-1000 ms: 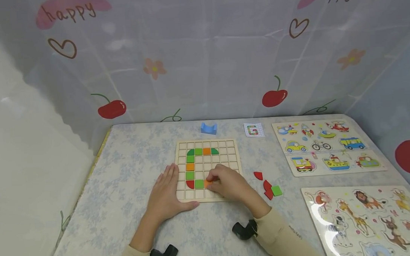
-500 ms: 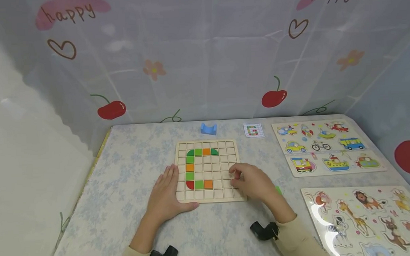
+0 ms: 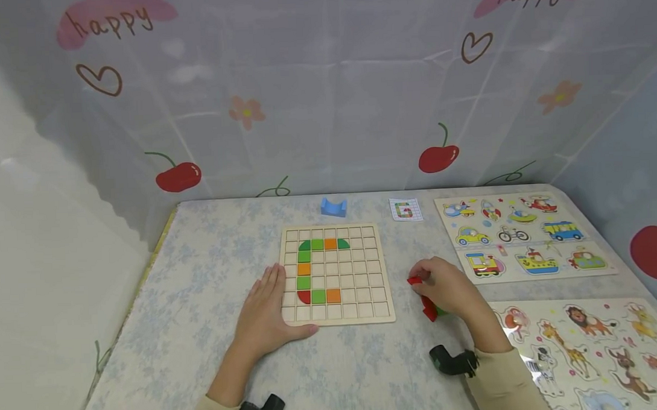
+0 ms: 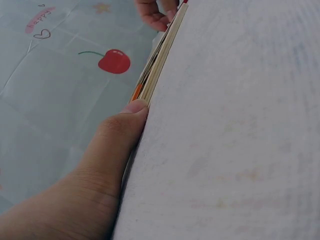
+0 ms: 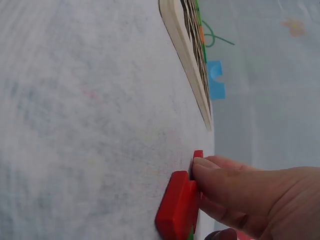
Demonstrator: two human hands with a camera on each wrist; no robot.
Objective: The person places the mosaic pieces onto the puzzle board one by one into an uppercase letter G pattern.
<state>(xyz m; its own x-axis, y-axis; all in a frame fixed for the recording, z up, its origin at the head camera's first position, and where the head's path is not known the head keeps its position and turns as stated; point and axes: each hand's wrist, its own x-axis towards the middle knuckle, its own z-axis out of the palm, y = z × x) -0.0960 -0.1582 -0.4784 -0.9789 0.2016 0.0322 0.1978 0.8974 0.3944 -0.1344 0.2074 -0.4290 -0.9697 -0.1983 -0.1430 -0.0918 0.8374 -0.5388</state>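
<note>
My left hand (image 3: 268,306) lies along the left edge of a wooden grid board (image 3: 388,293), fingers straight, thumb at its front edge; the thumb (image 4: 107,150) touches that edge in the left wrist view. Green, orange and red tiles sit in the board's cells in a C-like shape, with an orange tile (image 3: 334,296) at the end of its lower row. Right of the board, my right hand (image 3: 445,285) pinches a red quarter-round tile (image 5: 198,153) between thumb and finger. More red tiles (image 3: 430,310) lie just below those fingers, and a green tile (image 3: 441,312) is mostly hidden.
A small pattern card (image 3: 406,209) and a blue notched block (image 3: 334,208) stand behind the board. To the right lie a vehicle puzzle board (image 3: 504,268) and an animal puzzle board (image 3: 578,353), the latter partly under my right forearm. A curtain hangs behind the table.
My right hand has let go of the orange tile in the lower row and moved right, off the board, to the red tiles. The left hand stays put.
</note>
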